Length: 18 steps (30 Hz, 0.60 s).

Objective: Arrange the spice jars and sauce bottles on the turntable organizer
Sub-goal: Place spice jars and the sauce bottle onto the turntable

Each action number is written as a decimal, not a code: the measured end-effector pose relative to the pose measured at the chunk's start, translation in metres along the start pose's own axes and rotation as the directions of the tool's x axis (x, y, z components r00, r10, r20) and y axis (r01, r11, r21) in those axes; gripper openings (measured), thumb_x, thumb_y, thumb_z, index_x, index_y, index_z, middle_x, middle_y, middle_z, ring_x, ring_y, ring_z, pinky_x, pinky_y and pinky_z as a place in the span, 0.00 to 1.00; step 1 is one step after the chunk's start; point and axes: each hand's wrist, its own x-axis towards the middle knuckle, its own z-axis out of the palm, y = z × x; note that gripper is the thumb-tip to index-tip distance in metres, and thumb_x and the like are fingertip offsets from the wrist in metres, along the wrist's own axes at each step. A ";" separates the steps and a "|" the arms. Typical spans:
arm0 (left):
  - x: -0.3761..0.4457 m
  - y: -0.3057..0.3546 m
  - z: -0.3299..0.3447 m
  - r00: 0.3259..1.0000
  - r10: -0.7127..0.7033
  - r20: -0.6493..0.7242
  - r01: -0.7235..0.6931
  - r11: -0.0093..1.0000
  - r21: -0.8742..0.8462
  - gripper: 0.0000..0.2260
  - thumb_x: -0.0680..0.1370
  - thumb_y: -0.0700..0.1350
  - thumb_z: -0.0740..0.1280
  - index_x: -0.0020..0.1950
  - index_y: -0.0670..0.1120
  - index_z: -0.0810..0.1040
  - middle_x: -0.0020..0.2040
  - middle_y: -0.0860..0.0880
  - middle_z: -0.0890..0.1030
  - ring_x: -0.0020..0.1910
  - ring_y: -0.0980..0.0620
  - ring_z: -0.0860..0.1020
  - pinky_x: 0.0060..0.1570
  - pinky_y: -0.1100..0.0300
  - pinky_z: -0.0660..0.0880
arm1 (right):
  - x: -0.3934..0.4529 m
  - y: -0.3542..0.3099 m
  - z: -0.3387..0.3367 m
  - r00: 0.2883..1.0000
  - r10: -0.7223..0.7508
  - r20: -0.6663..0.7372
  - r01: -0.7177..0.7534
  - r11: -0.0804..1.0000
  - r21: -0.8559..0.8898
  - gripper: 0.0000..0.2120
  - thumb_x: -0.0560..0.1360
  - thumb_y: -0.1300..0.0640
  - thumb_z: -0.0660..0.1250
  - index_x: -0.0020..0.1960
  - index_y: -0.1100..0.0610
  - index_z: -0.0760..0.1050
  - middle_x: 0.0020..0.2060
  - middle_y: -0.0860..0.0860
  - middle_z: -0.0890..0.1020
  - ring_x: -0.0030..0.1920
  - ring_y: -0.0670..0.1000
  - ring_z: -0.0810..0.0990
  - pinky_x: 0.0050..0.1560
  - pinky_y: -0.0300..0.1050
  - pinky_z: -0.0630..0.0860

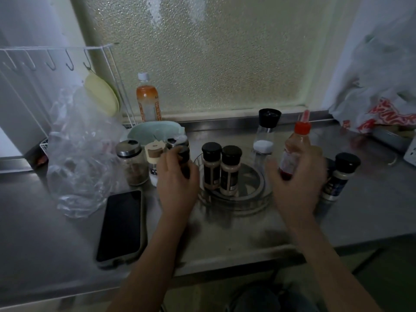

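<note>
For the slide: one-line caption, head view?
Left hand grips a dark-capped jar, right hand a red-capped sauce bottle, beside a turntable holding two spice jars.

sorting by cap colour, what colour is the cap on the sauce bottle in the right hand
Red-orange, on the sauce bottle gripped by the right hand; head view.

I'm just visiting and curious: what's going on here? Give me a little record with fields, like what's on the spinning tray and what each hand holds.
surface: steel counter
turntable: two brown spice jars with black caps stand side by side on it
left hand: grips a dark-capped jar beside the turntable's left edge
right hand: holds a red-capped sauce bottle
off the turntable: salt grinder, black-capped jar at right
nearby: phone lying flat
</note>
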 end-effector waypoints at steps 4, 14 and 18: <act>0.003 -0.005 0.005 0.996 -0.089 0.004 0.088 0.994 0.069 0.19 0.72 0.45 0.68 0.60 0.41 0.69 0.59 0.41 0.72 0.56 0.41 0.72 0.42 0.58 0.66 | 0.001 0.026 -0.027 0.958 0.213 -0.192 -0.246 0.954 -0.169 0.26 0.72 0.46 0.66 0.65 0.56 0.64 0.64 0.59 0.70 0.64 0.59 0.67 0.62 0.59 0.68; 0.002 -0.013 0.008 0.965 -0.251 0.080 0.240 0.963 0.126 0.22 0.72 0.52 0.70 0.56 0.39 0.68 0.58 0.39 0.73 0.53 0.37 0.76 0.42 0.53 0.66 | -0.018 0.056 -0.012 0.960 0.273 -0.055 -0.279 0.947 -0.159 0.27 0.69 0.52 0.71 0.63 0.53 0.63 0.59 0.58 0.75 0.57 0.60 0.75 0.51 0.55 0.76; -0.003 -0.008 0.005 0.963 -0.264 0.055 0.256 0.959 0.124 0.21 0.73 0.51 0.69 0.57 0.40 0.65 0.58 0.39 0.74 0.52 0.36 0.76 0.41 0.53 0.65 | -0.020 0.054 -0.011 0.942 0.335 0.001 -0.332 0.934 -0.131 0.24 0.70 0.50 0.71 0.61 0.55 0.66 0.55 0.56 0.79 0.55 0.56 0.78 0.47 0.44 0.72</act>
